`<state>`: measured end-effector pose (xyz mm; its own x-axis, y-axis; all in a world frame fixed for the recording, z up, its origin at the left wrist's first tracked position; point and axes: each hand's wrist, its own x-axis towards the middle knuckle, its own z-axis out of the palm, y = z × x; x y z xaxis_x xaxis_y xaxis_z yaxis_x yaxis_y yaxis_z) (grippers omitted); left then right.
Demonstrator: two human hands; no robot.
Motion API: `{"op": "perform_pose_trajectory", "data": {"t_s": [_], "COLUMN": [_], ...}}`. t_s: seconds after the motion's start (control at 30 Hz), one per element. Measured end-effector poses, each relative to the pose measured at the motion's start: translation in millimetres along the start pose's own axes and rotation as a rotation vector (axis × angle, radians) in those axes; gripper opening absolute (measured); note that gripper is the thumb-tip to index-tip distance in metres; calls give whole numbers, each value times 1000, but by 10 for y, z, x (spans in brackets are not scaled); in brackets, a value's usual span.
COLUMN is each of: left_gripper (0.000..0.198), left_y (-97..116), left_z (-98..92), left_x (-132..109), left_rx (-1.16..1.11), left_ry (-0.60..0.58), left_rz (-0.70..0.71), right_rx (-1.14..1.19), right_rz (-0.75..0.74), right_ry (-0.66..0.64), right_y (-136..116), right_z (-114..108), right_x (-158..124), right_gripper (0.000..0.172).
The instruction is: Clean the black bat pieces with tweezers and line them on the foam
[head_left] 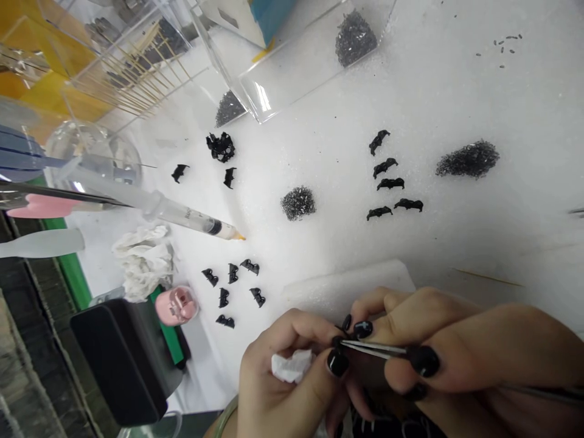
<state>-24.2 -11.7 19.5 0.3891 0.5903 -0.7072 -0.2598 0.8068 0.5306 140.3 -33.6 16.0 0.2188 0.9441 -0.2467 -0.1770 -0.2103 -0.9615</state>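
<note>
By the near edge of the white tabletop point(337, 240), the left hand point(276, 401) pinches a tiny black piece point(336, 342), seemingly unfinished; the right hand point(483, 347) pinches slim silver metal tweezers point(374, 348) at it; black bat-shaped pieces point(233, 273) lie beyond.

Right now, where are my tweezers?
In the head view, lower right of centre, the tweezers are in your right hand, tips beside the black thumbnail of your left hand.

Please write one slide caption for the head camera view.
The right hand holds tweezers at a small black piece pinched in the left hand, near bat-shaped pieces on a white surface.
</note>
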Motion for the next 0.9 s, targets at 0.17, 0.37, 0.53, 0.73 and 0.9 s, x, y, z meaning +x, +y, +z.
{"op": "perform_pose_trajectory", "data": {"t_s": [0.17,0.37,0.53,0.73,0.9], "left_gripper": [7,12,9,10,15], "left_y": [2,9,6,-7,-20], "left_z": [25,14,25,12,-17], "left_x": [-29,-2,-8,-12,-23], "left_rx": [0,22,20,52,83], "left_ry": [19,31,20,25,37], "left_rz": [-24,-47,-37,-22,-21], "right_rx": [51,66,75,243,207], "right_rz": [-5,-70,-116,6,37], "right_ry": [-27,-126,-418,110,-51], "right_y": [-27,17,8,-39,-54], "right_z": [125,-95,-201,124,123], "right_x": [71,142,165,-3,102], "right_gripper": [36,36,51,13,28]}}
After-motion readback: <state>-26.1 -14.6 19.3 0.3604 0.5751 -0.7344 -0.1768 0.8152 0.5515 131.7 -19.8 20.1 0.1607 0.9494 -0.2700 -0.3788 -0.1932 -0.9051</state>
